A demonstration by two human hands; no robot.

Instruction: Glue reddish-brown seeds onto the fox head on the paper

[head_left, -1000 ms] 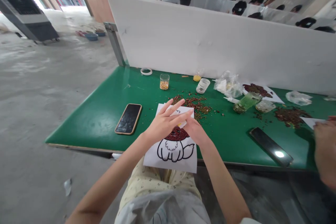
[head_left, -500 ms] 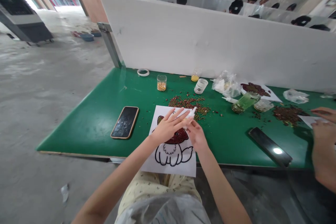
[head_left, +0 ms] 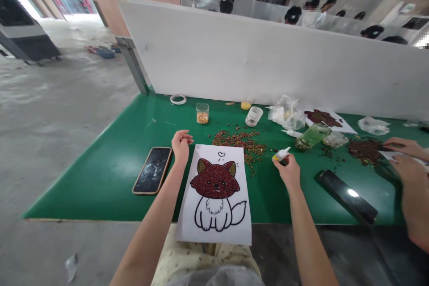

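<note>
A white sheet with a fox drawing (head_left: 219, 214) lies at the table's front edge, its lower end hanging over my lap. The fox's head is covered in dark red seeds, with greenish ears; the body is bare outline. My right hand (head_left: 288, 170) grips a small white glue bottle (head_left: 280, 154) with a yellow label, off to the right of the sheet. Beside the sheet's upper left corner is my left hand (head_left: 182, 144), empty, its fingers loosely bent and a little apart. Loose mixed seeds (head_left: 239, 143) are scattered just beyond the sheet.
A phone (head_left: 152, 170) lies at left, another phone (head_left: 348, 196) at right. Behind stand a cup of corn kernels (head_left: 202, 114), a clear cup (head_left: 254, 116), a plastic bag (head_left: 286, 112) and a tipped green jar (head_left: 312, 136). At far right a co-worker's hands (head_left: 404, 154) work by dark seeds. A white partition (head_left: 251, 58) rises behind.
My hands have parted from above the drawing: the left went left off the sheet, the right went right with the glue bottle. The fox's head is now uncovered.
</note>
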